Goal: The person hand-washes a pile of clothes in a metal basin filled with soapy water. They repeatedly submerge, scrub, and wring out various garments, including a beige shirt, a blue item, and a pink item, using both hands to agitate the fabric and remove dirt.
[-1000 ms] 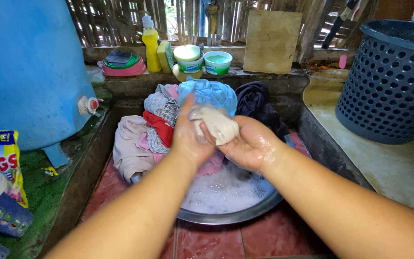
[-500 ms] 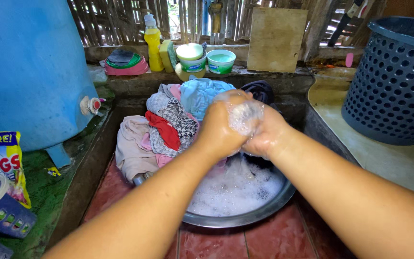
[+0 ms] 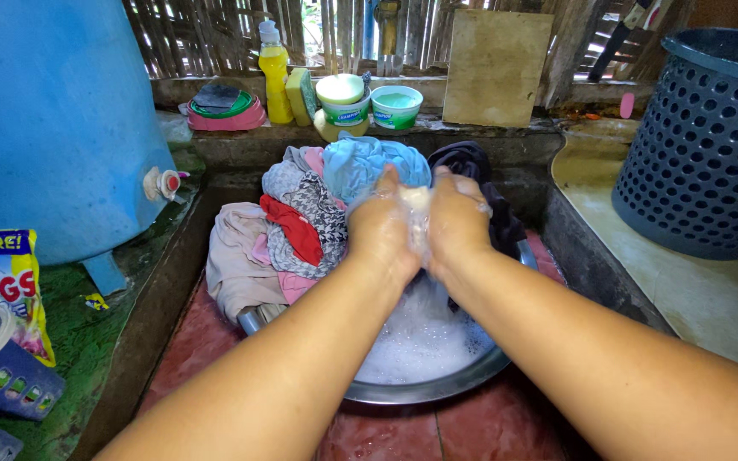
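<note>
Pressing together over the basin, the left hand (image 3: 383,226) and the right hand (image 3: 457,220) are both closed around a small pale soapy cloth (image 3: 416,201), which shows only as a sliver between the thumbs, held above the suds. Below them sits the metal basin (image 3: 424,391), filled with foamy water, its far side heaped with laundry: a beige garment (image 3: 234,256) hanging over the left rim, a red piece (image 3: 294,229), a grey patterned cloth (image 3: 322,213), a light blue garment (image 3: 360,162) and a dark one (image 3: 471,160) partly hidden behind the right hand. To the left stands a big blue water drum (image 3: 53,119) with a small tap (image 3: 162,183), and a detergent bag (image 3: 6,273) lies near its foot. On the ledge behind are a yellow bottle (image 3: 275,72), two tubs (image 3: 396,107) and a wooden board (image 3: 495,67). A dark perforated laundry basket (image 3: 702,145) stands on the counter at the right. Compared with half a second ago, the hands have drawn level and squeezed closer, so less of the cloth shows.
</note>
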